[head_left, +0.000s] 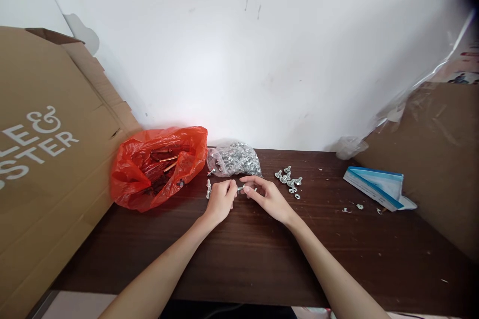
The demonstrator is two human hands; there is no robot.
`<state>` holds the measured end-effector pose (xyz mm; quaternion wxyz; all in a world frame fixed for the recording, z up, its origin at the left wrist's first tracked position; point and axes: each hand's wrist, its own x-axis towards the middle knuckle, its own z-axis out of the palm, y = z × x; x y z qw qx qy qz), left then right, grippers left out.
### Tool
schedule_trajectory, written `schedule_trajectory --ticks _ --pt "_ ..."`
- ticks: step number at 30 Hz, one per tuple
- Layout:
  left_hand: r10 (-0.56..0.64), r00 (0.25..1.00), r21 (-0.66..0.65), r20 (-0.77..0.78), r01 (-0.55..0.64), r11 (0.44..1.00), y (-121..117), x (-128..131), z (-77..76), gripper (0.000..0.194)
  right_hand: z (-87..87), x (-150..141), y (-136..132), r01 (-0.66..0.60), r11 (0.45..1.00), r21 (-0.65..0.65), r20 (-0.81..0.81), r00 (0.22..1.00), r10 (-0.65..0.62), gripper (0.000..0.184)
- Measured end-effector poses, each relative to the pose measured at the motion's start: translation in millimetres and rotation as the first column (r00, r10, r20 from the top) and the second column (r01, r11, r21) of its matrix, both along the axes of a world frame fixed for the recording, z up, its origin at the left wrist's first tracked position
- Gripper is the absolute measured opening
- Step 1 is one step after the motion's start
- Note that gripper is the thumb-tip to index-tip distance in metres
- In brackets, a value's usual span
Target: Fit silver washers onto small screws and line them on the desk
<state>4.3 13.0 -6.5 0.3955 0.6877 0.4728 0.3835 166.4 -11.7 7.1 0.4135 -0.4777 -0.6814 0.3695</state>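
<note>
Near the middle of the table, my left hand (220, 200) is closed, its fingers pinching a small silver bolt (240, 189) that points to the right. My right hand (270, 200) is just beside it, fingers curved and apart, with the thumb tip at the bolt's free end; whether it touches is too small to tell. Several silver bolts (288, 177) with broad heads lie right of my right hand, with a few small nuts (297, 197) in front of them. More small metal pieces (208, 189) lie in a row left of my left hand, partly hidden by it.
Behind my hands is a clear plastic bag (235, 159) full of small metal parts. A red plastic bag (157, 169) at left holds long copper-coloured pieces. A cardboard box (45, 159) borders the left. At right are a blue-and-white packet (374, 187), a clear cup (351, 147) and scraps.
</note>
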Motion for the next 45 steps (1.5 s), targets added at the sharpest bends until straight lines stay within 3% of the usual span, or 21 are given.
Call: schedule_trajectory --ticks 15,19,26,32,45 --pt "0.0 0.999 -0.028 0.05 0.001 1.0 3 1 -4.3 0.04 6.0 -1 -3 0.008 0.986 0.168 0.039 0.999 -0.015 0.014" --pt "0.001 0.998 -0.036 0.061 0.002 0.999 3 1 -4.4 0.04 7.6 -2 -4 0.002 0.978 0.209 0.041 0.999 -0.011 0.017" --pt "0.006 0.999 -0.025 0.047 -0.005 1.0 3 2 -2.8 0.039 8.8 -3 -3 0.029 0.991 0.133 0.114 0.993 -0.044 0.018" --pt "-0.003 0.999 -0.025 0.045 0.004 1.0 3 1 -2.5 0.04 8.8 -1 -4 0.023 0.991 0.133 0.075 0.997 -0.034 0.025" --pt "-0.008 0.999 -0.014 0.047 0.008 1.0 3 1 -2.4 0.041 7.6 1 -3 -0.005 0.986 0.164 0.074 0.997 -0.007 0.017"
